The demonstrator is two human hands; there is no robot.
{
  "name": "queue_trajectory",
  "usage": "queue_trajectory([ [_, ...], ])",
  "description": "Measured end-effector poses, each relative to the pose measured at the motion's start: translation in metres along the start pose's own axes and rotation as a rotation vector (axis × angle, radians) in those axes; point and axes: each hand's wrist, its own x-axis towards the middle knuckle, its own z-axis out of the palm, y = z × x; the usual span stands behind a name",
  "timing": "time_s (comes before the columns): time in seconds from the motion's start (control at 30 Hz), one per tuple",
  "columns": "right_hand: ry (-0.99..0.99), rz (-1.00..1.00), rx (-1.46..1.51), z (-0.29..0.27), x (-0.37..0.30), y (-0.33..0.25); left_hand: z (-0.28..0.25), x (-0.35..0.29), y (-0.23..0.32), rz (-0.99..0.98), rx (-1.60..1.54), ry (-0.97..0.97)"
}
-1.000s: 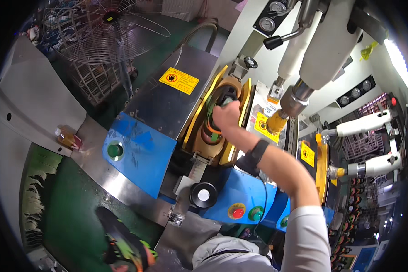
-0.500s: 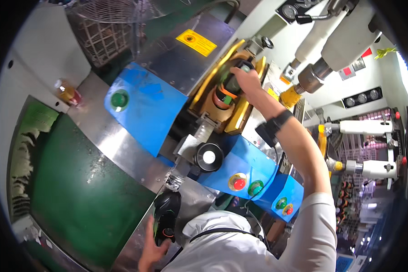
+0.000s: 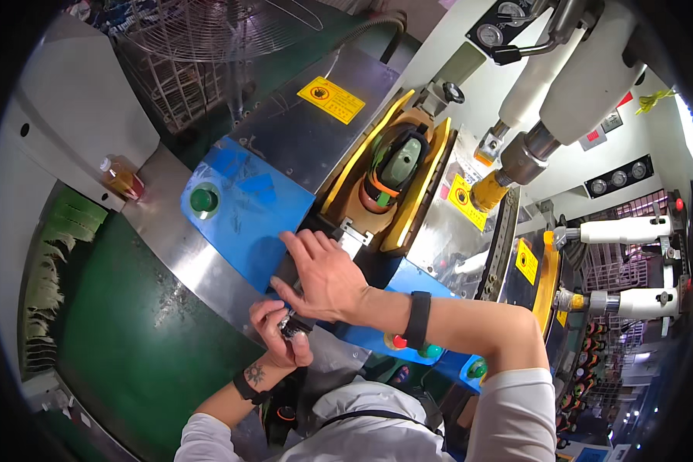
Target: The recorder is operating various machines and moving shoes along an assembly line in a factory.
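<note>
My right hand [image 3: 325, 277] is stretched palm-down with its fingers spread, above the metal bar in front of the machine. It covers the round black knob there. Close below it, my left hand [image 3: 277, 336] has its fingers curled round a small dark, shiny piece, mostly hidden by the fingers. A black shoe [image 3: 285, 416] with an orange-edged opening lies under my left wrist, largely covered. Farther off, a dark shoe with orange trim, a grey-green last [image 3: 404, 163] inside it, sits in a tan cradle between yellow-edged side pads [image 3: 431, 185]. Neither hand touches that shoe.
Blue panels with a green button [image 3: 204, 200] and a red button [image 3: 399, 341] flank the cradle. White cylinders [image 3: 593, 77] hang at the upper right. A bottle [image 3: 122, 179] stands at the left, beside the green surface [image 3: 138, 308]. A wire fan guard [image 3: 192, 23] is at the back.
My right hand has left the shoe in the cradle and come down toward me. My left hand has moved up from beside the black shoe and closed round the dark piece.
</note>
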Motion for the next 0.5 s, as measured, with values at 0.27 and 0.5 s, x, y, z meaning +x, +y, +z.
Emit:
queue_trajectory([
  [0.27, 0.154, -0.037, 0.072, -0.014, -0.02, -0.005, -0.01, -0.004, 0.005, 0.009, -0.015, 0.006],
  [0.5, 0.4, 0.176, 0.024, -0.051, -0.202, -0.03, -0.081, -0.056, 0.056, -0.51, 0.142, -0.301],
])
